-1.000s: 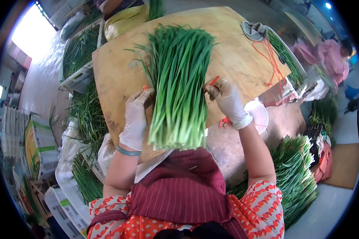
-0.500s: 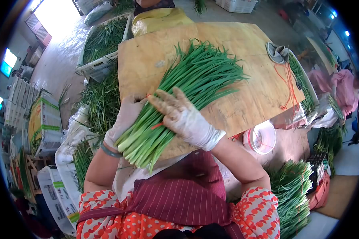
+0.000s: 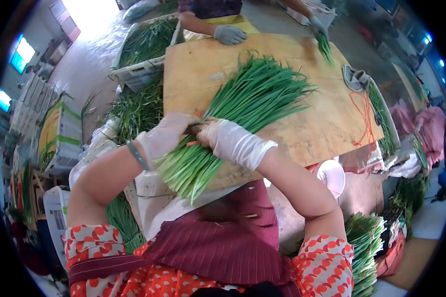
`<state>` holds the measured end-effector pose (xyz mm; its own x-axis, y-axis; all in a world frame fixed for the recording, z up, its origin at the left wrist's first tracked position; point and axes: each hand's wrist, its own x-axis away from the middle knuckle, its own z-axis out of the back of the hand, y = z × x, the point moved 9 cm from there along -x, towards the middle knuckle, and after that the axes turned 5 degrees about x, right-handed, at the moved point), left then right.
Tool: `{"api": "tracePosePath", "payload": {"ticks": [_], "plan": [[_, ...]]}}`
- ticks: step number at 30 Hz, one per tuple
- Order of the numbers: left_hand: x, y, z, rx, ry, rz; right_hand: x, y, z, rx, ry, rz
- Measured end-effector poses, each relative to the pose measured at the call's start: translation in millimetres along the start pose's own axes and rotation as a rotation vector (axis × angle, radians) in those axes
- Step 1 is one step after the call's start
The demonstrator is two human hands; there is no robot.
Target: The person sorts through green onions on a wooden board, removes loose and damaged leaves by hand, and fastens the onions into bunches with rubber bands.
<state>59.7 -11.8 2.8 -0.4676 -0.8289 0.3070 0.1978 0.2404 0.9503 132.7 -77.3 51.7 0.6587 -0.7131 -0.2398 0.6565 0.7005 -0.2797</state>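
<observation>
A large bundle of garlic chives (image 3: 262,91) lies slantwise on the wooden board, its pale cut ends toward me and green tips pointing away. Around its lower part runs a red tie (image 3: 192,143), partly covered by my fingers. My left hand (image 3: 166,133), in a white glove, is closed at the tie from the left. Across the stems, my right hand (image 3: 228,141) is gloved too, its stained fingers bent and pinched at the tie against the left fingertips. The tie's ends are hidden between the fingers.
Across the wooden board (image 3: 183,79), a co-worker's gloved hand (image 3: 230,34) rests on the edge; the other holds a few chives (image 3: 325,49). A grey glove (image 3: 356,78) and red strings (image 3: 365,119) lie on the right. Crates of chives (image 3: 143,69) stand left, a white bucket (image 3: 330,177) below right.
My right hand has gone from spread fingers on the stems to a pinch beside my left hand at the tie. A co-worker's hands have appeared across the board. The view has shifted slightly.
</observation>
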Motion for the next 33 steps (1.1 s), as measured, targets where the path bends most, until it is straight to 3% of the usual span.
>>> {"api": "tracePosePath", "payload": {"ticks": [1,4,6,8,10,11,14,16,17,18,20,22,24,25,28,29,30,32,33], "plan": [[7,-3,1,0.098,0.177,0.193,-4,-5,6,0.069,-0.088,0.011],[14,-16,3,0.297,0.236,0.27,-4,-8,9,0.056,0.005,0.02],[16,-29,-1,0.478,0.167,0.254,10,-13,12,0.004,-0.05,0.015],[25,-19,-12,0.62,0.054,0.039,28,-15,20,-0.161,0.205,0.094],[28,-28,-10,0.651,0.116,0.013,34,-10,14,-0.356,0.194,0.039],[27,-29,-11,0.574,0.097,0.022,37,-8,17,-0.543,0.216,0.002],[14,-17,-10,0.474,-0.003,0.115,35,-2,22,-0.688,0.265,-0.026],[5,-8,4,-0.125,-0.042,0.149,24,-18,18,-0.124,0.057,0.078],[1,6,-4,-0.526,-0.143,-0.008,19,-21,15,-0.078,0.066,0.047],[-1,5,-5,-0.53,-0.145,-0.012,14,-21,14,-0.074,0.071,0.045],[18,1,2,-0.252,0.191,0.286,8,-18,4,0.031,-0.045,-0.023],[22,15,-26,-0.582,-0.26,-0.697,7,-21,11,0.066,0.011,-0.032],[28,-15,-2,0.264,0.2,0.066,2,-19,3,0.096,-0.086,-0.04],[27,-24,2,0.41,0.263,0.052,4,-18,4,0.095,-0.079,-0.043],[15,-45,22,0.402,0.447,-0.098,22,4,34,-0.594,0.483,-0.133],[15,-39,24,0.177,0.51,-0.083,24,13,31,-0.675,0.632,-0.188],[15,-39,26,0.177,0.53,-0.063,18,13,19,-0.699,0.616,-0.187],[20,-17,23,-0.277,0.545,0.05,13,29,20,-0.574,0.721,-0.346],[13,-30,29,-0.274,0.558,0.066,5,32,21,-0.59,0.708,-0.343]]}}
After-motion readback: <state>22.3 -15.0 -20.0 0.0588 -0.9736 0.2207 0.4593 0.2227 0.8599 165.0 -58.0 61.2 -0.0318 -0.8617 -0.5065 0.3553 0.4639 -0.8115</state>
